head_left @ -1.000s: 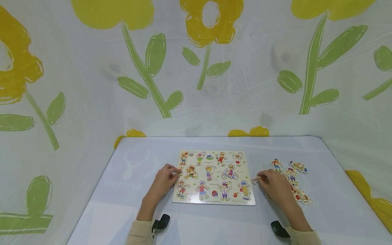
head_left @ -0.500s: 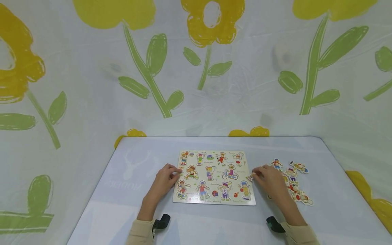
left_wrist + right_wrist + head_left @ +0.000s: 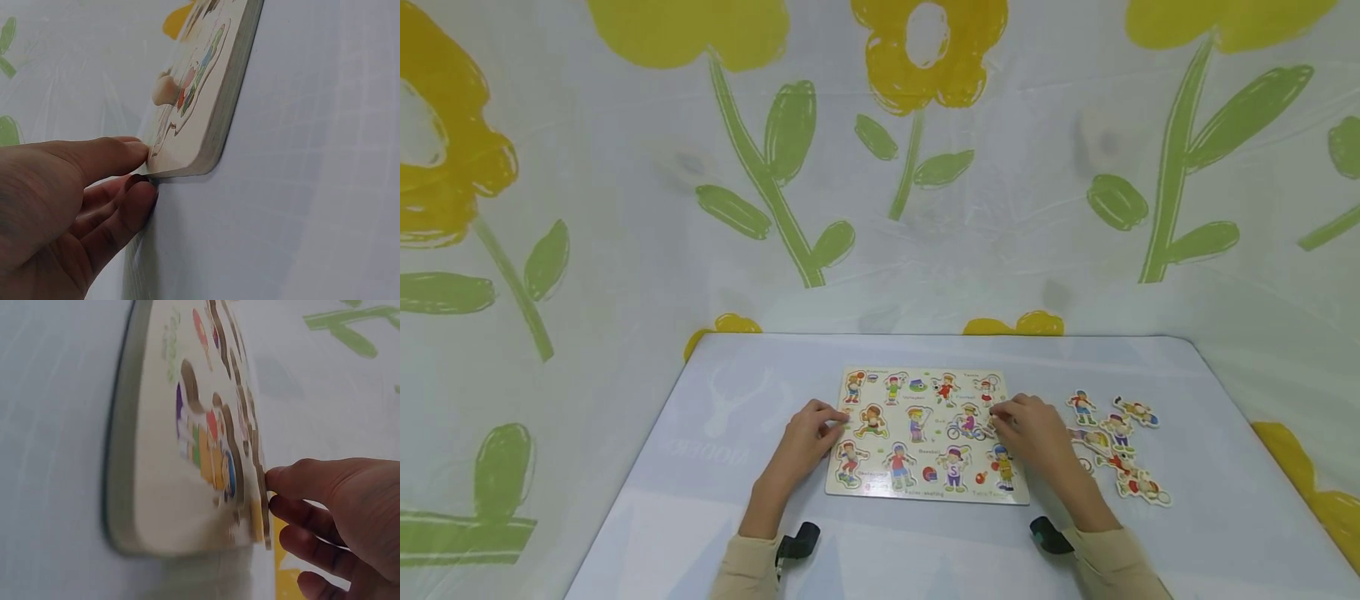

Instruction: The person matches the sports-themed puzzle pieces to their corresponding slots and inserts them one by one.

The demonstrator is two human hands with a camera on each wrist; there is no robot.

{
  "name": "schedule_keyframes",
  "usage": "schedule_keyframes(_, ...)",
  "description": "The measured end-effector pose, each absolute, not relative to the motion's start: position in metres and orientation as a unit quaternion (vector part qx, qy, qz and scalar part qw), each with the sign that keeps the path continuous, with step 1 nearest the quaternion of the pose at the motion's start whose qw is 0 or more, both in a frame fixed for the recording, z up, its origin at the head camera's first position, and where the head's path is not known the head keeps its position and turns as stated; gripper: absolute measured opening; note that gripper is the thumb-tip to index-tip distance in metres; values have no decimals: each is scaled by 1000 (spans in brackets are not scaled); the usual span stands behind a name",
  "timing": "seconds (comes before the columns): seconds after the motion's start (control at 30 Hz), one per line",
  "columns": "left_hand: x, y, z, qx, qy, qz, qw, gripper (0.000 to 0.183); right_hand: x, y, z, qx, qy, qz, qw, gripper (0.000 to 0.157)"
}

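A wooden puzzle board (image 3: 928,492) printed with children playing sports lies flat on the table. At its left edge, my left hand (image 3: 808,433) pinches the board, thumb on the upper side and fingers below, as the left wrist view shows. A round knob (image 3: 165,91) stands up from one fitted piece nearby. Over the board's right side, my right hand (image 3: 1032,425) pinches a thin puzzle piece (image 3: 262,512) between thumb and forefinger. The piece appears edge-on in the right wrist view, close over the board; its picture is mostly hidden by the fingers in the head view.
Several loose puzzle pieces (image 3: 1120,450) lie in a cluster right of the board, some overlapping. The pale table (image 3: 700,500) runs back to a hanging cloth (image 3: 1000,250) with yellow flowers. Black wrist cameras (image 3: 1049,535) sit at both sleeves.
My right hand has carried the puzzle piece left, from beside the board to above its right side. The left hand stays at the board's left edge.
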State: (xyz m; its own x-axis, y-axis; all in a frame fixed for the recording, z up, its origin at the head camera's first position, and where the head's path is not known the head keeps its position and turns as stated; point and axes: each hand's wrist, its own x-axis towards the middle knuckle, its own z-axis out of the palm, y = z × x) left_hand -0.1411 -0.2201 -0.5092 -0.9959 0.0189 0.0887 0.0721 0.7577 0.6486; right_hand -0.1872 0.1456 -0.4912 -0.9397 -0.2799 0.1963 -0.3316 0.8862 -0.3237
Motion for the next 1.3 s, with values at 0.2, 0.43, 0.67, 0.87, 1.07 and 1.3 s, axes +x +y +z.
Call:
schedule_keyframes(0.2,-142,-218,-509,-20,-935,-351,37,18,-195,130,-492,192,-962,177,84,17)
schedule_keyframes(0.43,-142,-218,-510,-19,-933,-358,31,18,-202,112,-492,218,-956,171,93,15)
schedule_keyframes(0.67,-142,-219,-508,-20,-931,-363,31,18,-208,92,-491,235,-951,178,94,13)
schedule_keyframes(0.87,-142,-219,-507,-18,-932,-361,31,18,-213,71,-491,247,-949,179,84,13)
schedule_keyframes(1.07,-141,-220,-508,-18,-932,-361,32,19,-222,46,-489,255,-949,173,67,12)
schedule_keyframes(1.3,-142,-221,-508,-26,-932,-359,31,19,-228,24,-489,272,-945,175,45,13)
